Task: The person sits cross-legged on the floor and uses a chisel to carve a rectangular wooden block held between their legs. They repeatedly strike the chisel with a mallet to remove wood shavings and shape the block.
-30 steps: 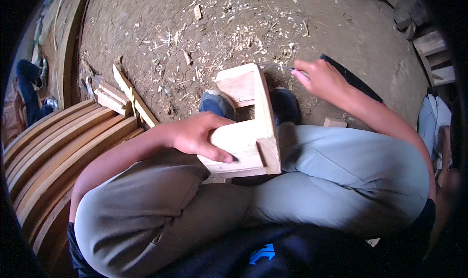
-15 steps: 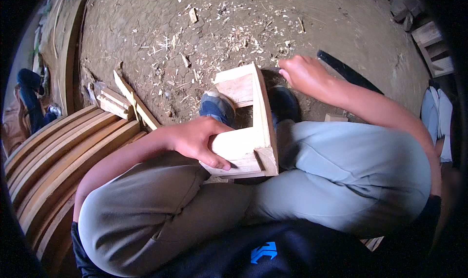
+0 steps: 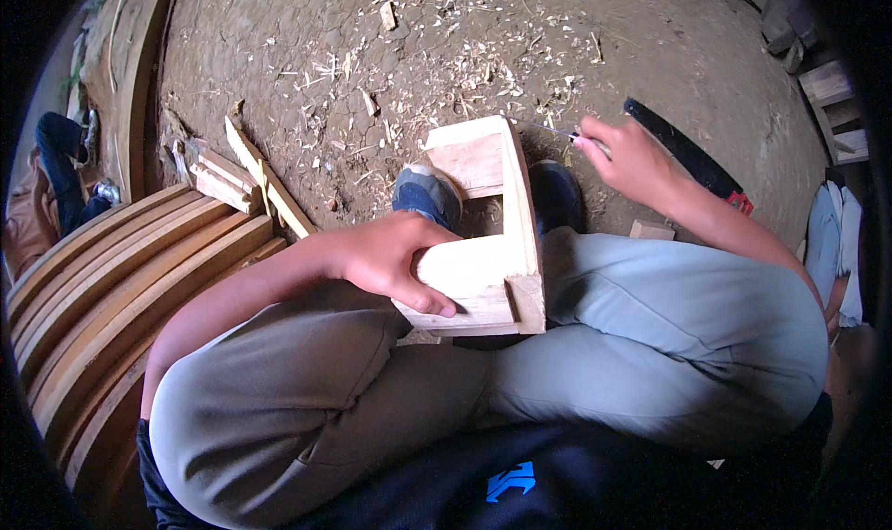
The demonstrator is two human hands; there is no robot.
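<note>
So, closest in, the left hand [image 3: 390, 259] has its fingers gripping the near block of a pale wooden frame [image 3: 522, 205], thumb against the face turned toward the body. From those fingers the frame goes off to the right, then away: its long rail points away from the body, and a far cross-piece sits straight out past the fingers, by a blue shoe [image 3: 423, 196]. The right hand [image 3: 623, 156] is out to the right of that, fingers curled round one end of a thin metal tool [image 3: 548, 130]. The tool runs leftward from those fingers, pretty much crosswise to the rail, tip right by the frame's far corner; can't tell if it's touching. So left has the near end, and right is the closer hand to that far corner. Just outside the right fingers lies a black saw [image 3: 685, 149], and beyond both hands, wood shavings [image 3: 483, 79].
</note>
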